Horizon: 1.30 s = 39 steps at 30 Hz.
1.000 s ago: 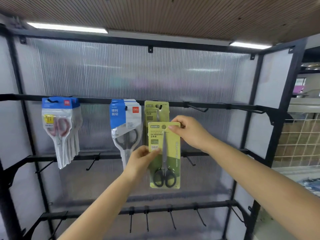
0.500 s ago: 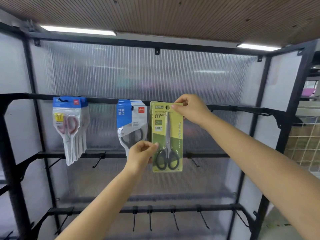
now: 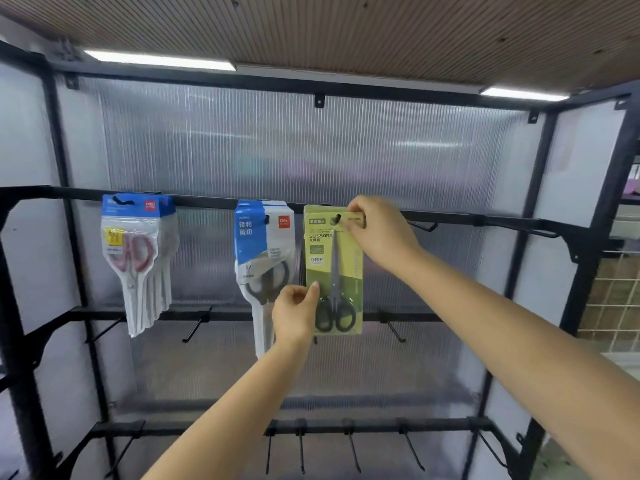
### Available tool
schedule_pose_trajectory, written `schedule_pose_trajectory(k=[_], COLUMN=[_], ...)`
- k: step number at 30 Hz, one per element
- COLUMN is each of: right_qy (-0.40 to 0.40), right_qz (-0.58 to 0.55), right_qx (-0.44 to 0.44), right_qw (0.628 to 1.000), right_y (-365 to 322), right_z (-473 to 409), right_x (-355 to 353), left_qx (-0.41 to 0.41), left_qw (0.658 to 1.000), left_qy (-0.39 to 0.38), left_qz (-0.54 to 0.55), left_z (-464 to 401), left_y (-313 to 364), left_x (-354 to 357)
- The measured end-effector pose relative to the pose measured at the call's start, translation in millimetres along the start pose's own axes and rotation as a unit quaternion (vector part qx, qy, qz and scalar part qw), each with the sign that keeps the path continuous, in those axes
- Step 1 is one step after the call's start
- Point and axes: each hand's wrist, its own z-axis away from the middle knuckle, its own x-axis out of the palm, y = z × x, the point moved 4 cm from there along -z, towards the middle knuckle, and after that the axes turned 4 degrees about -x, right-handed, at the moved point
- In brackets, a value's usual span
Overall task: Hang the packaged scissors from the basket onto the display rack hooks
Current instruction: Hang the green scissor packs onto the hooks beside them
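I see the green scissors pack [image 3: 334,271] hanging upright at the top rail of the display rack [image 3: 485,220], black-handled scissors inside, hang hole on the hook [image 3: 335,220]. Blue packs [image 3: 265,258] hang just left, red-handled packs [image 3: 136,251] further left.

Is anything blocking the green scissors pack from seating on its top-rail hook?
Nothing visible does. The hook tip already shows through the hang hole of the green scissors pack, held by the right hand at top and the left hand at its lower edge.
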Motion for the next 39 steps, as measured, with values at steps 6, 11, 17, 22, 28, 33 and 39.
schedule_pose_trajectory(k=[6, 11, 17, 22, 28, 33, 39], right_qy=[-0.062, -0.099, -0.114, -0.122, -0.137, -0.164, -0.164], right_qz=[0.101, 0.161, 0.189, 0.206, 0.211, 0.202, 0.175], right_qx=[-0.041, -0.048, -0.04, -0.037, -0.004, 0.043, 0.115], right_qw=[0.992, 0.981, 0.975, 0.97, 0.968, 0.965, 0.964], right_y=[7.7, 12.3, 18.6, 18.5, 27.2, 36.7, 51.1], right_z=[4.8, 3.2, 1.7, 9.9, 44.4, 92.9, 156.3], right_x=[13.5, 23.8, 32.8, 27.3, 8.2, -12.0, -49.0], left_qx=[0.031, 0.042, 0.055, 0.057, 0.05, 0.096, 0.17], left_qw=[0.998, 0.995, 0.992, 0.989, 0.985, 0.971, 0.951], left_qy=[0.045, 0.078, 0.087, 0.098, 0.097, 0.079, -0.038], left_qz=[-0.018, -0.053, -0.08, -0.09, -0.133, -0.205, -0.254], left_z=[-8.6, -17.8, -23.9, -17.9, 3.9, 39.0, 99.9], left_y=[-7.1, -10.2, -15.2, -10.3, -8.4, -19.6, -18.6], left_x=[18.0, 27.1, 31.3, 32.6, 31.5, 32.3, 52.1])
